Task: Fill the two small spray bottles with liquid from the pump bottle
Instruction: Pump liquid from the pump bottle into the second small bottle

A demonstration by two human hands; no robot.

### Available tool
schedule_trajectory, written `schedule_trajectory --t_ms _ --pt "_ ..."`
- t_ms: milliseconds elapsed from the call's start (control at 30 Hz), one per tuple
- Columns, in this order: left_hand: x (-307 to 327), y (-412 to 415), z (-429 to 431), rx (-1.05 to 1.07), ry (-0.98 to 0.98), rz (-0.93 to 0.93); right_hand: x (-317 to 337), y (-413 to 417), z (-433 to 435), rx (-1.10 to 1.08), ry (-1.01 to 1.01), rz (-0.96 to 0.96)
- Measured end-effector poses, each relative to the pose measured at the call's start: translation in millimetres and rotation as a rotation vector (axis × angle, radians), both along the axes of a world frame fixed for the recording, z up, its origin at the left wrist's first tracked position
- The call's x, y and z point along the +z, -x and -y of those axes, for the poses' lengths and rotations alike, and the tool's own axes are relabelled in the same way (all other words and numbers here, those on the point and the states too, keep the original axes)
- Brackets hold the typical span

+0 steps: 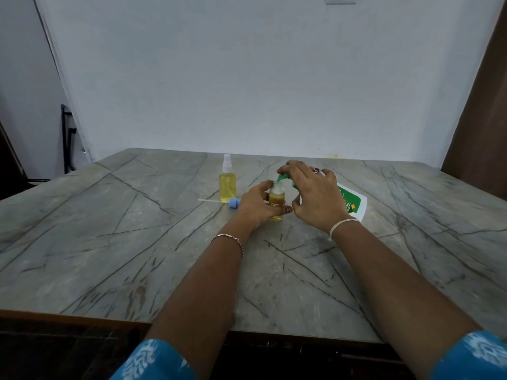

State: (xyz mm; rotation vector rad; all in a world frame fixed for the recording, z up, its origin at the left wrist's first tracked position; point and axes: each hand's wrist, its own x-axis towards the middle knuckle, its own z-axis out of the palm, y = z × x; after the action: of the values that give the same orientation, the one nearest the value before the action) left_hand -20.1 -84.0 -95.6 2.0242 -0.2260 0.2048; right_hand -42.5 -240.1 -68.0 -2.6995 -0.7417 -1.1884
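My left hand [256,205] grips a small open spray bottle [276,200] holding yellow liquid, upright on the table. My right hand [310,192] grips the pump bottle [354,201], a white bottle with a green label, tilted over so that its green pump head [284,178] sits right at the small bottle's mouth. A second small spray bottle [227,182], full of yellow liquid with its clear sprayer fitted, stands to the left. A blue sprayer cap [233,202] with a white dip tube lies on the table beside my left hand.
The grey marble-patterned table [137,242] stretches wide on both sides and toward me. A pale wall rises just behind its far edge. A dark metal frame [67,138] stands off the table's back left corner.
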Motion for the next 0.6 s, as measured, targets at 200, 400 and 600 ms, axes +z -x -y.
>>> schedule_trajectory --t_ms 200,400,600 --pt "-0.9 -1.8 -0.5 -0.010 -0.006 0.008 0.3 -0.9 -2.5 -0.008 -0.022 0.006" --pt "-1.2 -0.2 -0.9 -0.018 0.012 0.027 0.4 -0.5 -0.1 0.008 -0.019 -0.002" --pt "-3.5 -0.4 -2.8 -0.035 0.001 0.046 2.8 0.3 4.7 0.032 -0.072 0.017"
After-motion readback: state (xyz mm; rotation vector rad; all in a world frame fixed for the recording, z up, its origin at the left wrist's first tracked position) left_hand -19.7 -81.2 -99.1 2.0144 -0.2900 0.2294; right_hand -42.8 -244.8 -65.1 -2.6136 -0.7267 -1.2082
